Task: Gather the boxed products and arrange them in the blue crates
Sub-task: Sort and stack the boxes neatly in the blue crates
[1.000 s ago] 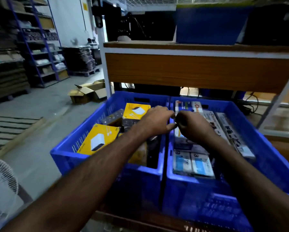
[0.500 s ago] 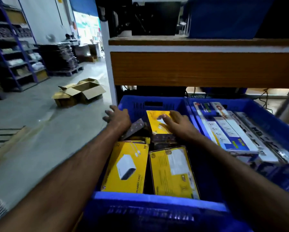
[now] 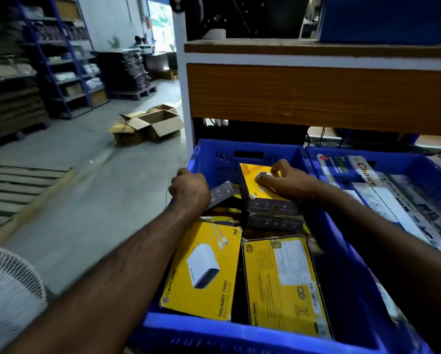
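Left hand (image 3: 190, 188) grips the left crate (image 3: 242, 335) wall, steadying it. Right hand (image 3: 287, 180), fingers flat, presses a yellow box (image 3: 255, 177) at its far end, apparently seating it.

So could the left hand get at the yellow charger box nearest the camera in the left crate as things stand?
Probably yes. The yellow charger box lies face up in the left crate with nothing on top of it, right beneath the left forearm. The left hand grips the crate's left rim farther back, so it would first have to let go.

Yellow charger boxes (image 3: 204, 274) flat in left blue crate (image 3: 252, 335).
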Demonstrator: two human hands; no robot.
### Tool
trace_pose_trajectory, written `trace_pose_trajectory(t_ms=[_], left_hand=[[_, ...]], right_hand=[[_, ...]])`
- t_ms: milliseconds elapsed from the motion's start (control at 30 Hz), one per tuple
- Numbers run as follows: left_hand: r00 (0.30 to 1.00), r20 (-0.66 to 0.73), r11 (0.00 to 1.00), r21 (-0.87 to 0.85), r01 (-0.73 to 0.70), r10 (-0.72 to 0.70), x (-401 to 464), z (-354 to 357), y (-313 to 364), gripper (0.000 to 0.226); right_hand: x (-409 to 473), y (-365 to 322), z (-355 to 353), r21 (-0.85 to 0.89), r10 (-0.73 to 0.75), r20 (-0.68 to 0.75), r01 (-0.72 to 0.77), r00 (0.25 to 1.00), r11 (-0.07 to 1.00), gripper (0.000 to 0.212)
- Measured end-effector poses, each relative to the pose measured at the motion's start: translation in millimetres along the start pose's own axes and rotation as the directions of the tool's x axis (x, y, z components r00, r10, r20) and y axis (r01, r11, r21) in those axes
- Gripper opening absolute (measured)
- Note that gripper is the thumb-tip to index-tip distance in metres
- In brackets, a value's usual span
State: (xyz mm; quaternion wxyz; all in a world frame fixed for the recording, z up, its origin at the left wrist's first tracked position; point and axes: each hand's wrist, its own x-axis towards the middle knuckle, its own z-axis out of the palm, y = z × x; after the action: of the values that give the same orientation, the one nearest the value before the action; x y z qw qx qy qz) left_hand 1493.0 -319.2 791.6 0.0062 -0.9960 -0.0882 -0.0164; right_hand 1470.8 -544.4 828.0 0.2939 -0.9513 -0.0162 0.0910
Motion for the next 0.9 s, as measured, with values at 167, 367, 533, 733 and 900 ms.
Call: trace_pose_trajectory(t_ms=[167, 367, 533, 733, 900], left_hand=[[0.997, 0.071, 0.999, 0.035, 0.025, -0.028, -5.5, -7.5, -0.7, 0.042], [0.973, -0.139, 0.982, -0.003, -0.189, 0.186, 6.4, -27.9, 20.9, 0.042], [0.891, 0.209, 0.801, -0.551, -0.234, 0.404, 22.9, -41.1, 40.1, 0.054], [0.754, 0.311, 0.719, -0.63, -0.293, 0.579, 36.1, -38.9, 27.2, 0.053], [0.857, 0.136, 0.364, -0.929, -0.063, 0.496, 52.1, -37.7, 20.7, 0.045]], right_hand=[[10.3, -15.7, 1.9, -0.082, 0.082, 0.067, -0.076, 0.994, 0.994, 0.129], [12.6, -28.1, -8.3, -0.227, 0.124, 0.108, -0.097, 0.986, 0.969, 0.112], [16.0, -12.7, -15.4, -0.1, 0.091, 0.059, -0.085, 0.994, 0.991, 0.064], [14.8, -10.6, -13.4, 0.082, 0.137, 0.101, -0.145, 0.985, 0.986, 0.091], [36.8, -14.6, -21.5, 0.329, 0.021, 0.043, -0.034, 0.999, 0.944, 0.049]])
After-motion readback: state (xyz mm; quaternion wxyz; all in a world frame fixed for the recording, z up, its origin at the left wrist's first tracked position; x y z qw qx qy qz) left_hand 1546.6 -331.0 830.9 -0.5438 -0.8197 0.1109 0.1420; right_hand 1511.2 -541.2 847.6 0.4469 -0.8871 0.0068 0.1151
